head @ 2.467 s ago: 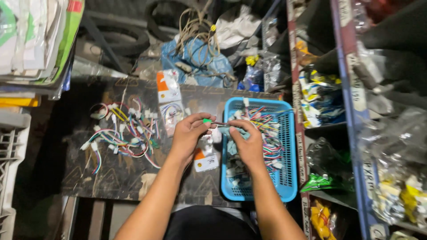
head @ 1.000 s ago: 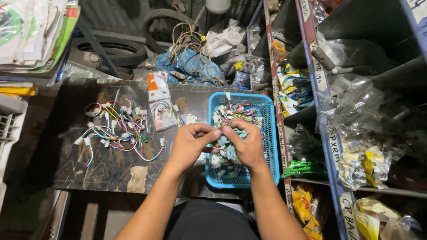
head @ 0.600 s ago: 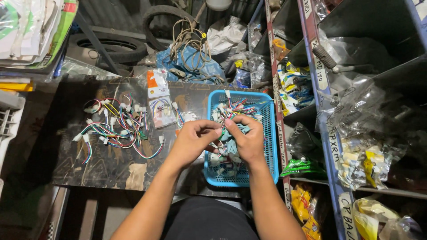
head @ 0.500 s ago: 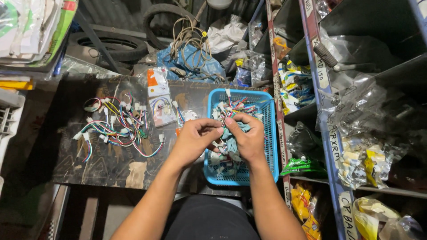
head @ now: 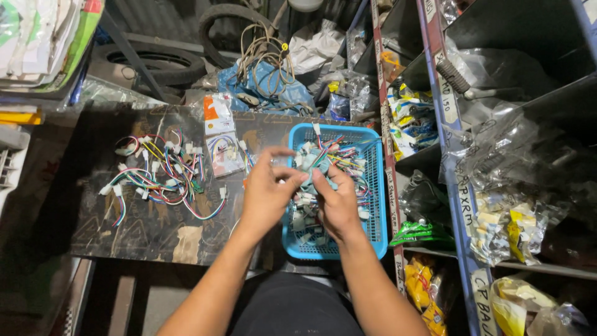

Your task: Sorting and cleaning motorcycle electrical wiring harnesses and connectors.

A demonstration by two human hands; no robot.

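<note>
My left hand [head: 266, 194] and my right hand [head: 336, 205] meet over the left part of a blue plastic basket [head: 374, 219]. Both pinch a small bundle of coloured wires with white connectors [head: 309, 185], held just above the basket. More wire harnesses [head: 341, 158] lie tangled inside the basket. A second heap of coloured wire harnesses [head: 160, 177] is spread on the dark tabletop [head: 124, 233] to the left of my hands.
Two small plastic packets [head: 221, 137] lie between the heap and the basket. Behind the table are tyres [head: 149, 59], a coil of cable [head: 264, 53] and blue bags. Metal shelves [head: 460, 205] full of bagged parts stand at the right.
The view has shifted left, so basket and hands sit nearer the middle. My hands stay together over the basket, working the wire bundle; my left fingers have spread a little.
</note>
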